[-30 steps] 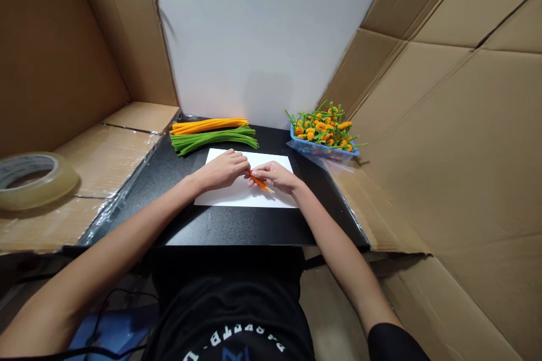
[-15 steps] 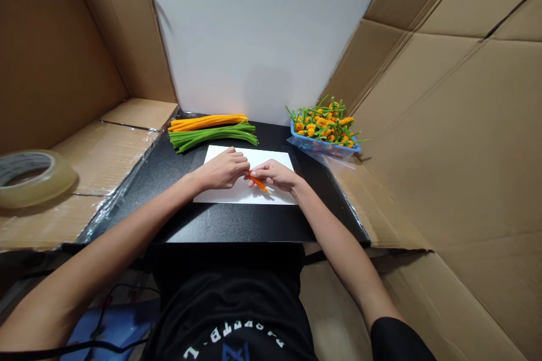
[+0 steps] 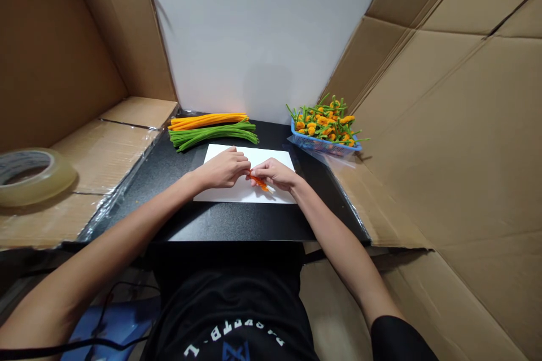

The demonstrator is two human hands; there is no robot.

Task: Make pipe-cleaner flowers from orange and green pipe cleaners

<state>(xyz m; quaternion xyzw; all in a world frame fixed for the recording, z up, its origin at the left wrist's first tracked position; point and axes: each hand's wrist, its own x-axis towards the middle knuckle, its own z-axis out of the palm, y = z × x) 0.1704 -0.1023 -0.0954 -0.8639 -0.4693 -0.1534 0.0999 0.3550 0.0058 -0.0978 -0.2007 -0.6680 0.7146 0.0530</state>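
Observation:
Over a white sheet [image 3: 212, 194] on the black table, an orange pipe cleaner [image 3: 260, 183] is coiled along a thin stick whose pale tip sticks out at the lower right. My right hand [image 3: 276, 173] pinches the coil between thumb and fingers. Close against it, my left hand [image 3: 228, 168] has its fingers closed at the upper left end of the same pipe cleaner. The fingers hide that end and most of the stick.
Bundles of orange pipe cleaners [image 3: 207, 120] and green pipe cleaners [image 3: 212, 135] lie at the back left. A blue basket [image 3: 326, 145] heaped with orange and green pipe-cleaner flowers stands back right. A tape roll [image 3: 51, 180] rests on cardboard at left; cardboard walls flank the table.
Both hands keep their place and grip, with only a very slight shift of the fingers around the orange pipe cleaner. The view tilts a little.

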